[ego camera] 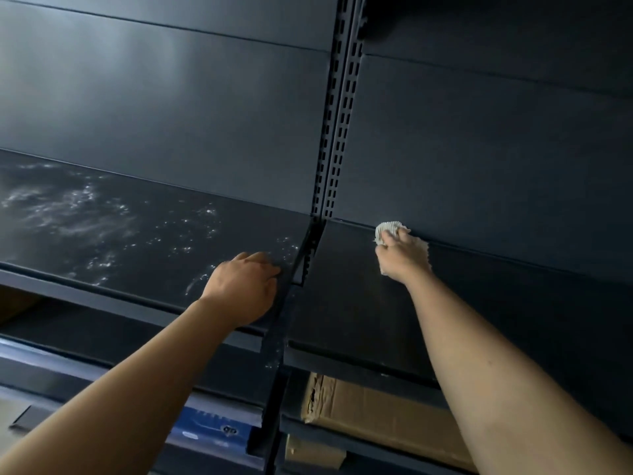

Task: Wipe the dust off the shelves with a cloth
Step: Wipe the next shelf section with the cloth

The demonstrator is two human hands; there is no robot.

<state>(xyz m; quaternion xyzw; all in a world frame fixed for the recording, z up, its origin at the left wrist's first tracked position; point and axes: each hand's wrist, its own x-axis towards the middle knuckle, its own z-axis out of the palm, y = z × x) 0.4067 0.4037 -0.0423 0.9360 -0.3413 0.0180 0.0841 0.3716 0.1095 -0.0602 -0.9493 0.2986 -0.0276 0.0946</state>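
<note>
Our right hand (400, 257) has its fingers curled round the cloth (388, 229). It holds the cloth down on the right shelf (496, 303), far at the back, where the shelf meets the back wall. A bunch of cloth sticks out past our fingertips, and a bit more shows at the side of the hand.

The cloth looks soft, light and crumply, so we think it will fold any way we push it. It is best held bunched up under the palm, so it does not slip out when we rub.

Our left hand (243, 289) leans on the left shelf (102, 241). Its fingers are bent, with the tips right beside the bracket (301, 265) between the two shelves. We cannot tell if they hook onto it. White dust (78, 204) lies to the left of those fingers.
</note>
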